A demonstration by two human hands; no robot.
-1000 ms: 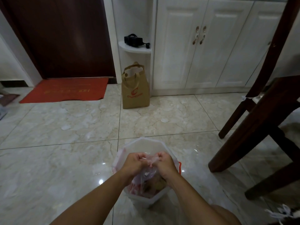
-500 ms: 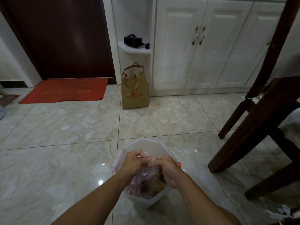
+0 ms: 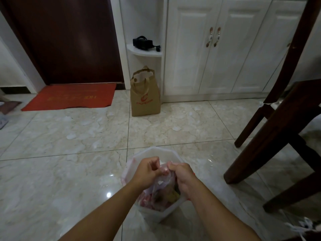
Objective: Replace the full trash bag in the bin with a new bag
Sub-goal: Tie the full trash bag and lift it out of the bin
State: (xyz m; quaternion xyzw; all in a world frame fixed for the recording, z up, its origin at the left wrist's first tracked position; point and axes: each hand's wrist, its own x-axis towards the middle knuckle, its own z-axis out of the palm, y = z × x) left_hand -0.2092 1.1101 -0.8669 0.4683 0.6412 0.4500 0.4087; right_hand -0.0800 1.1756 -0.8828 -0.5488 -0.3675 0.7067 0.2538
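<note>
A white translucent trash bin [image 3: 157,153] stands on the tiled floor just in front of me. Inside it sits a full clear-pinkish trash bag [image 3: 162,192] with coloured rubbish showing through. My left hand [image 3: 147,171] and my right hand [image 3: 180,176] are both over the bin, fingers closed on the gathered top of the bag, which is bunched between them. The bag's body still rests in the bin. No new bag is visible.
A brown paper carrier bag [image 3: 145,96] stands by the white cabinets [image 3: 213,49]. A dark wooden chair [image 3: 278,129] is close on the right. A red doormat [image 3: 69,97] lies before the dark door. A white shoe [image 3: 305,226] is at bottom right.
Both hands have kept working the bag's neck; the right hand shifted slightly down and right, twisting the gathered plastic tighter. The bin has not moved.
</note>
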